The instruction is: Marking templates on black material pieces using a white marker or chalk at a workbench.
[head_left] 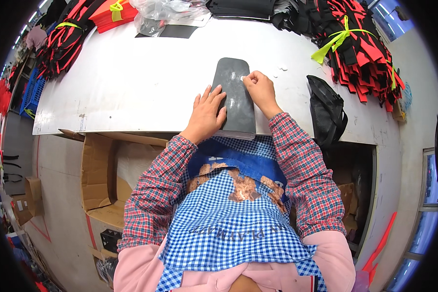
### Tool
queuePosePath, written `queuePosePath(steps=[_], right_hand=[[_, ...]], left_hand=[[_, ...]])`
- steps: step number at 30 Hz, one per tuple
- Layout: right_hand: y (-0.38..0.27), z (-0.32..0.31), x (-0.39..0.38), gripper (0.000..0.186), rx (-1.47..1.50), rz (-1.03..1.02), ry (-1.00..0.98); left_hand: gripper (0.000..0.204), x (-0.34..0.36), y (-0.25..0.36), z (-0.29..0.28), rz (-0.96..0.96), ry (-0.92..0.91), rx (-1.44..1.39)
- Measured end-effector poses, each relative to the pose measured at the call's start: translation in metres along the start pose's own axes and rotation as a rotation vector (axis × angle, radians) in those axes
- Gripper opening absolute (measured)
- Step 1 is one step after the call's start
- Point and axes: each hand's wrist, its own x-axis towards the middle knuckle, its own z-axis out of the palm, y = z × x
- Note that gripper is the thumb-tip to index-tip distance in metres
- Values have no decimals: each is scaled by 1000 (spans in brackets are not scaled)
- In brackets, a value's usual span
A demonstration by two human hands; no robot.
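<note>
A stack of dark grey panels point(233, 117), tapered with rounded far corners, lies at the table's front edge in front of me. Pale marks show on its top face. My left hand point(205, 115) rests with fingers spread, its fingertips on the stack's left side. At the far right edge of the panel, my right hand point(262, 92) pinches a small white piece point(243, 78) between thumb and finger. I cannot tell exactly what that piece is. A few white bits point(279, 72) lie on the table to the right.
A black mesh pouch point(324, 109) hangs over the front edge at right. Bundles of black and red strips point(357, 53) tied with yellow stand at back right, with another bundle point(65, 41) at back left. Clear plastic bags point(165, 14) lie behind. Below left is an open cardboard box point(98, 170).
</note>
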Motion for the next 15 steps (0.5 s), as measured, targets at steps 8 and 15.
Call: queuePosePath(steps=[8,15], right_hand=[[6,-3,-9,24,344,51,18],[15,-3,-29,19,374,-49,-90]], left_hand=[[46,0,0,1,4,7,-25],[39,1,3,-9,-12,235,-179]])
